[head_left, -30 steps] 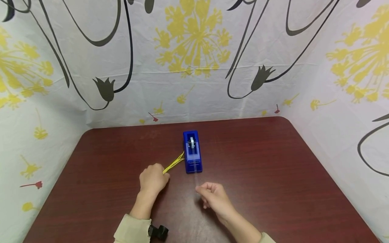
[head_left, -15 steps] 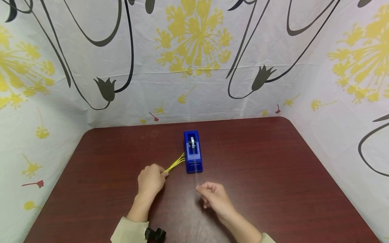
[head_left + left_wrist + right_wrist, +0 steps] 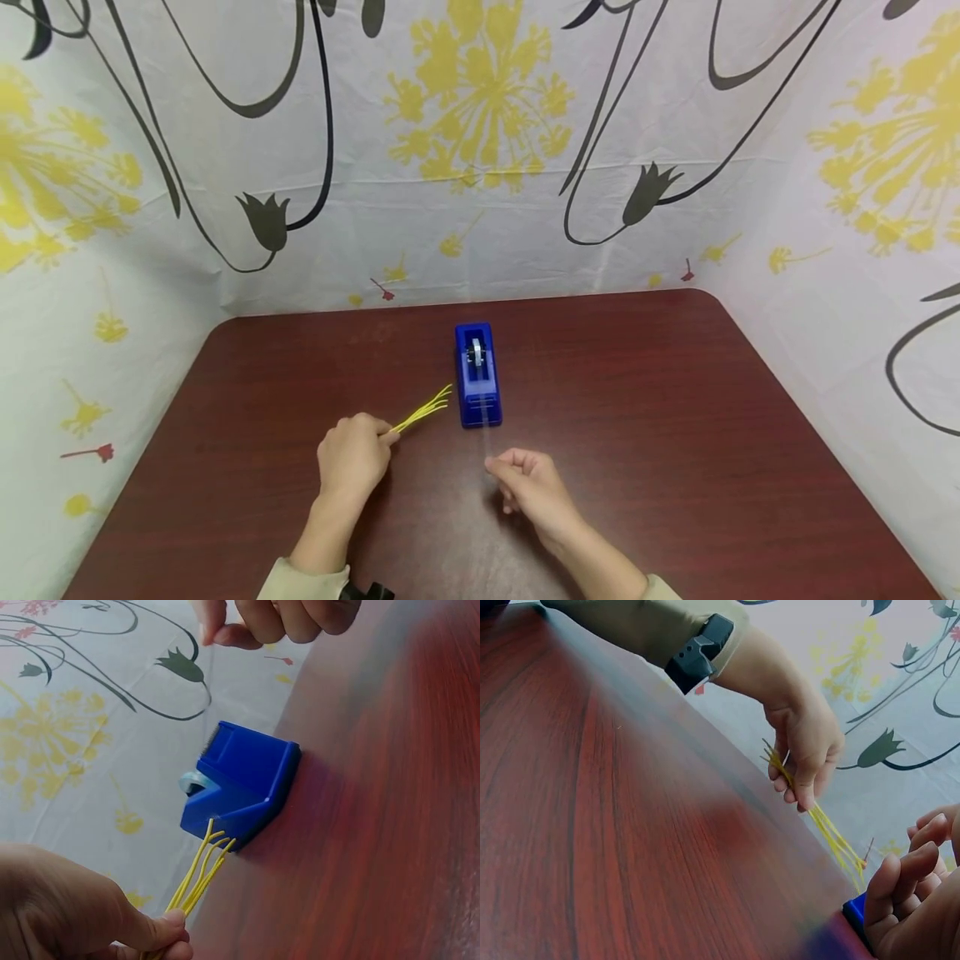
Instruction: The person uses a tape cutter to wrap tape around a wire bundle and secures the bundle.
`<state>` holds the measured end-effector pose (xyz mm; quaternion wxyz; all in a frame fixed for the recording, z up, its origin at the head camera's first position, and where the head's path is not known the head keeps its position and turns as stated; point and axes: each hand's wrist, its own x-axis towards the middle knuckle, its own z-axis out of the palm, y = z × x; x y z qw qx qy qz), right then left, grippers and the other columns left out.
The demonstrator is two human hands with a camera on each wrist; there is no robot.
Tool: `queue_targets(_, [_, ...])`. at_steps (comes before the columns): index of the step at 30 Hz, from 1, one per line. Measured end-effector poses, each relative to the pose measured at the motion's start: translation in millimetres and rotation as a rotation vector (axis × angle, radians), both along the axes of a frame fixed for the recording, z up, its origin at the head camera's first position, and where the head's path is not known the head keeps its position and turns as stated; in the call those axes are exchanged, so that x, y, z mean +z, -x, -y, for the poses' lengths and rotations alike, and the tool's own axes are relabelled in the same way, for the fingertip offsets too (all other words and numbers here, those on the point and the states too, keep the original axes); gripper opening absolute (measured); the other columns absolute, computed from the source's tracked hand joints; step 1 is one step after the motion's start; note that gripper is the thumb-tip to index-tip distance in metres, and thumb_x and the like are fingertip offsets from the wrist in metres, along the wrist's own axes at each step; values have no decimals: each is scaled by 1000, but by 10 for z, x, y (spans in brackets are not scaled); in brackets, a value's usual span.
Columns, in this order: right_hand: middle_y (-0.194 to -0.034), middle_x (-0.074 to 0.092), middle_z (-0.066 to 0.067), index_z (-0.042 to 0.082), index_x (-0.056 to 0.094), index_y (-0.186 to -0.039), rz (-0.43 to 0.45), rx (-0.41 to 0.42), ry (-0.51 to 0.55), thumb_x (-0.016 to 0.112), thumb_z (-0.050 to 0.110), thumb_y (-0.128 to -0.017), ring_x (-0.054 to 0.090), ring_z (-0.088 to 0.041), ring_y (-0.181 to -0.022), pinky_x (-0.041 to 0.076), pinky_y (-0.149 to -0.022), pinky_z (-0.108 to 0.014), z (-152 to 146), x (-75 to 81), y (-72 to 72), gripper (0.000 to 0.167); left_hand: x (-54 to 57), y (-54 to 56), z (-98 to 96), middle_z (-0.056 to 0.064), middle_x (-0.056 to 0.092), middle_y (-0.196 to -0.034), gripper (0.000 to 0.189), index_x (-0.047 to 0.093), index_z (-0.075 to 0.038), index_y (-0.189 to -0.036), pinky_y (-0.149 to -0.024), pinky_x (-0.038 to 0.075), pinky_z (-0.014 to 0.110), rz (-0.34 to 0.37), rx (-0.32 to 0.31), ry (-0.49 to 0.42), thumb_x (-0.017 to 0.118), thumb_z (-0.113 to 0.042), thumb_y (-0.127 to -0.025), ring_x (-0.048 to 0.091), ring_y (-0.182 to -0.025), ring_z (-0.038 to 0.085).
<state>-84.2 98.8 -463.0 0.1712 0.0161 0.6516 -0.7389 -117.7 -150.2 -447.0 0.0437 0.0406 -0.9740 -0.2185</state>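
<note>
My left hand (image 3: 354, 454) pinches a bundle of several thin yellow wires (image 3: 422, 412) between thumb and fingers. Their loose ends fan out toward a blue tape dispenser (image 3: 469, 392) with a toothed cutter, seen from the side in the left wrist view. In the right wrist view, short wire ends also poke out behind the left hand (image 3: 808, 750). My right hand (image 3: 534, 492), in front of the dispenser, pinches the end of a clear tape strip (image 3: 486, 440) stretched from it. A tape roll (image 3: 196, 782) sits in the dispenser.
Everything is over a dark red-brown wooden table (image 3: 637, 400) with rounded far corners. White cloth (image 3: 525, 250) with flower patterns hangs behind and along both sides. A black band with a small device (image 3: 700, 656) is strapped on the left wrist.
My left hand has moved left and toward me with the yellow wires, so their tips now stand apart from the dispenser in the head view. The right hand stays in place with the tape.
</note>
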Motion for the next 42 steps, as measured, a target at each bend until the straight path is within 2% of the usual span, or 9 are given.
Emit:
queue_targets(2, [-56,45,4,0,62,-84,0,-2,5,66,12,-96,38,-5,-45,43,-50,-20,-2,2,1,18,24,-20,0,-6,49,-53,39,62,-21,-54,-46,34,33,-12,-7,-5,77,-20,-90,43,-48,16])
queue_targets(4, [-56,45,4,1,62,-83,-1,-2,11,67,12,-96,37,-5,-45,43,-50,-20,-3,4,0,18,43,-38,3,-6,49,-53,38,63,-21,-55,-46,34,33,-24,-11,-11,77,-19,-89,42,-48,16])
queue_targets(9, [-56,45,4,3,62,-82,-4,-4,16,66,11,-96,37,-5,-45,44,-50,-21,-3,-3,0,17,72,-78,21,-3,68,-66,16,79,-24,-72,-47,41,37,-40,-7,-25,79,-20,-88,54,-51,19])
queue_targets(14, [-56,46,4,2,62,-82,-8,-8,13,66,11,-96,37,-5,-45,43,-50,-20,-5,-7,-2,17,96,-114,31,1,73,-74,10,82,-23,-79,-47,42,37,-46,-5,-40,80,-19,-87,58,-52,20])
queue_targets(20, [-56,45,4,3,62,-82,-15,-5,16,66,12,-96,37,-5,-45,43,-50,-21,-7,4,-6,18,155,-129,21,4,76,-81,3,83,-20,-85,-47,45,38,-88,-33,-52,81,-18,-86,60,-54,21])
queue_targets(30, [-56,45,3,2,62,-82,-20,-6,18,66,12,-96,37,-6,-44,44,-50,-21,-3,18,1,18,238,-133,19,2,75,-80,3,83,-18,-84,-49,46,39,-73,-74,-60,80,-17,-86,61,-56,21])
queue_targets(42, [-54,45,3,3,61,-80,-26,-33,15,67,11,-96,38,-6,-44,44,-50,-21,10,96,-1,19,321,-183,-31,0,75,-82,5,82,-15,-86,-53,49,42,-33,-97,-36,81,-19,-86,65,-62,20])
